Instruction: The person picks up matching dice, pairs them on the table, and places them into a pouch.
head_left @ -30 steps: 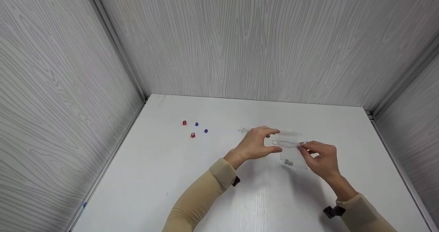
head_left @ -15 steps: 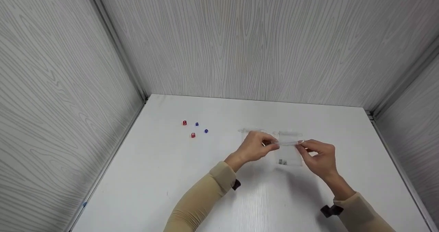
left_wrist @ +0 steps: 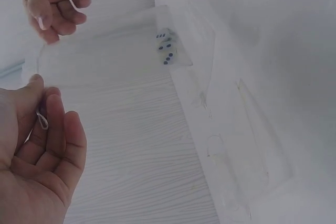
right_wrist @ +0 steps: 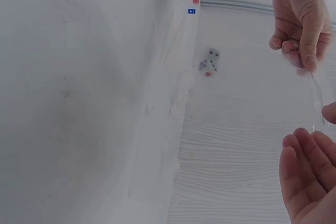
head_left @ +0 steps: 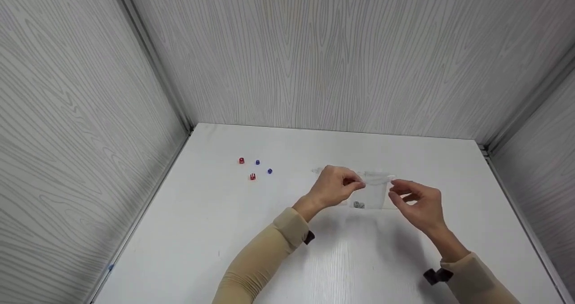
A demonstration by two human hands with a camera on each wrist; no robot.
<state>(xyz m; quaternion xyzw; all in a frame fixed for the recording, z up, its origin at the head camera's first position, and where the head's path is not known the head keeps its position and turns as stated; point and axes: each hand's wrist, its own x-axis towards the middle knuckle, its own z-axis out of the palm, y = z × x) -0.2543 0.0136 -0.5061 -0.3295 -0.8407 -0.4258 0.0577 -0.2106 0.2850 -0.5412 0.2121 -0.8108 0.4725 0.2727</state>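
Clear plastic bag [head_left: 373, 195] pinched at top left corner by left hand [head_left: 333, 187]; base toward near edge of white tabletop [head_left: 179, 232]; right hand [head_left: 418, 203] loose alongside.

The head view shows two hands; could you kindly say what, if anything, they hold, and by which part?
The left hand pinches the bag by a top corner; the right hand, near the other, seems to hold nothing.

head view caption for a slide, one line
Left hand pinches a clear bag with two pale dice inside; two red dice and two blue dice lie on the table.
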